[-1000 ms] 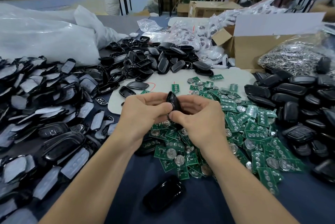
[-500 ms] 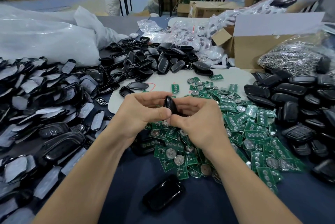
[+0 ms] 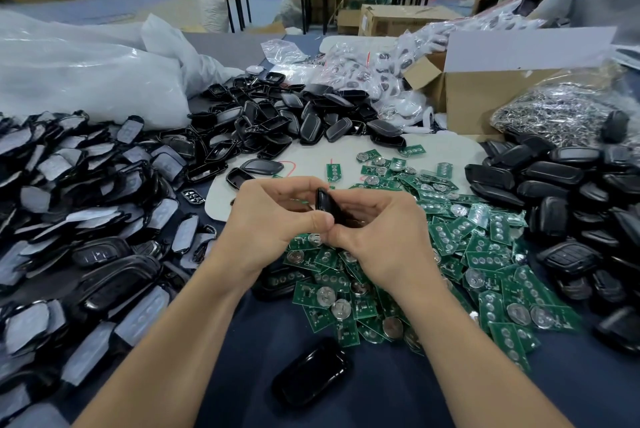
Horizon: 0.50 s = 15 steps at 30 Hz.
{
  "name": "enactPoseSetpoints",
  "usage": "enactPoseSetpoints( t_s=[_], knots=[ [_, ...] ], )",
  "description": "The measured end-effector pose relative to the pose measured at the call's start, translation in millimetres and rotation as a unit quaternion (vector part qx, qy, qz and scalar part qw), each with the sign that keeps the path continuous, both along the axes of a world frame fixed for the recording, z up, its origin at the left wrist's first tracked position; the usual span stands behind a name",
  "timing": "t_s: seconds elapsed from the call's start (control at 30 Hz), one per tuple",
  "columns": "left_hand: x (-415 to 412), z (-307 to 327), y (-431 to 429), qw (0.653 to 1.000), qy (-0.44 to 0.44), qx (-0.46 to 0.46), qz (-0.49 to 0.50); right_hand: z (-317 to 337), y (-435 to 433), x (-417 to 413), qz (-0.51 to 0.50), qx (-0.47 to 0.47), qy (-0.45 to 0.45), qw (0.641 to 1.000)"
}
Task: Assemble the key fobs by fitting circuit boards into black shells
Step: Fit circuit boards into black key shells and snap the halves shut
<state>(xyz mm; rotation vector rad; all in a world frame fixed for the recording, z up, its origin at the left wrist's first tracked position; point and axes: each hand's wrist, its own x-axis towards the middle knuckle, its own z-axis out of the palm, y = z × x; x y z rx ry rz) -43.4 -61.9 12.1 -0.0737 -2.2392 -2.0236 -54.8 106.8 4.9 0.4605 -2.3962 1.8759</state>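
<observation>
Black shell [image 3: 324, 200], pinched between hands [image 3: 277, 219] [image 3: 382, 240]

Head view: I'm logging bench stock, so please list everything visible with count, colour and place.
circuit boards: pile, too many to count, green, centre right
open shells: heap, black, back centre
film-covered shells: heap, black with grey film, left
closed fobs: heap, black, right
lone shell: one, black, near front
cardboard box: one, brown, back right
bag of metal parts: one, silvery, back right beside the box
white plastic bag: one, white, back left
held shell: one, black, between both hands
left hand: fingers grip the held shell
right hand: fingers grip the held shell
</observation>
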Motion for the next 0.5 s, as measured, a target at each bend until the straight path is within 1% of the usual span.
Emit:
enactPoseSetpoints(
  t_s=[0.07,0.23,0.33,0.4,0.43,0.5],
  knots=[
    [0.5,-0.3,0.3,1.0,0.002,-0.012,0.007,0.0,-2.9,3.8,-0.032,0.038,0.023,0.998],
    [1.1,0.3,6.1,0.999,-0.03,0.011,0.043,-3.4,-15.7,14.0,-0.098,0.156,0.1,0.978],
    [-1.2,-1.3,7.9,0.997,-0.037,0.036,0.06,-5.5,-18.4,16.4,-0.141,0.166,0.158,0.963],
    [-3.0,-2.0,8.8,0.995,-0.041,0.063,0.07,-4.4,-17.0,15.2,-0.139,0.145,0.148,0.968],
    [-4.1,-2.8,9.2,0.993,-0.042,0.071,0.078,-3.6,-15.5,13.7,-0.127,0.128,0.123,0.976],
    [-5.6,-4.2,9.4,0.992,-0.041,0.076,0.095,-2.1,-12.0,8.7,-0.098,0.069,0.044,0.992]
  ],
)
